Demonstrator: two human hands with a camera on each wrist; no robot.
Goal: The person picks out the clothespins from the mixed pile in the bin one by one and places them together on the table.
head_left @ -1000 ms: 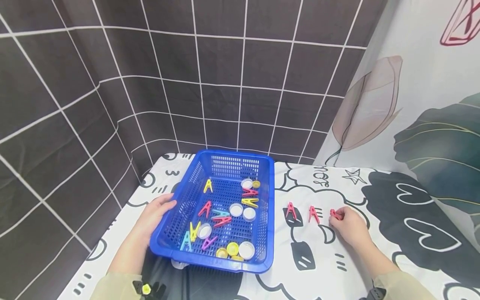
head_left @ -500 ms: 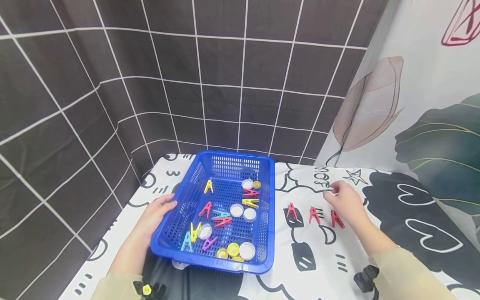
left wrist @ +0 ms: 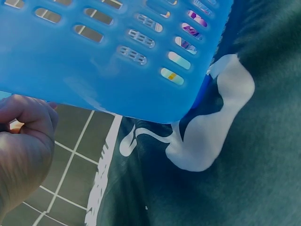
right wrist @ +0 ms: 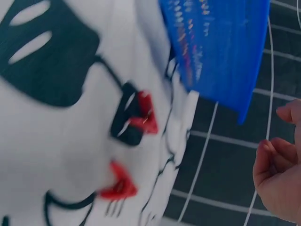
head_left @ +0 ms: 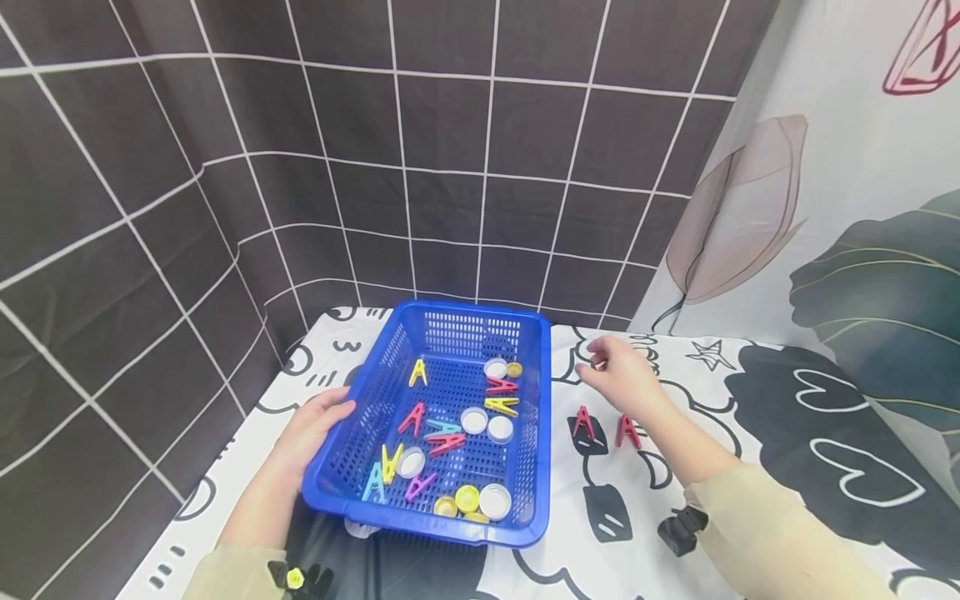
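My left hand (head_left: 311, 423) grips the left rim of a blue plastic basket (head_left: 427, 523), with the thumb over the edge. Multicoloured clothespins and round caps lie inside it, among them a yellow clothespin (head_left: 417, 372), a purple clothespin (head_left: 420, 487) and a white cap (head_left: 494, 502). To the right of the basket, above the cloth, hovers my right hand (head_left: 621, 377), thumb and fingers apart, with nothing visible between them. Two red clothespins lie below it, one red clothespin (head_left: 583, 422) nearer the basket and another red clothespin (head_left: 628, 432) beside my forearm.
A black-and-white patterned cloth (head_left: 547, 550) covers the table. Behind the basket hangs a dark curtain (head_left: 442, 200) with white grid lines, and a leaf-print curtain (head_left: 832, 167) hangs at the right.
My right hand let go of the rightmost red clothespin, rose and moved left toward the basket. That clothespin is now hidden behind my right forearm. The left hand and basket stay put.
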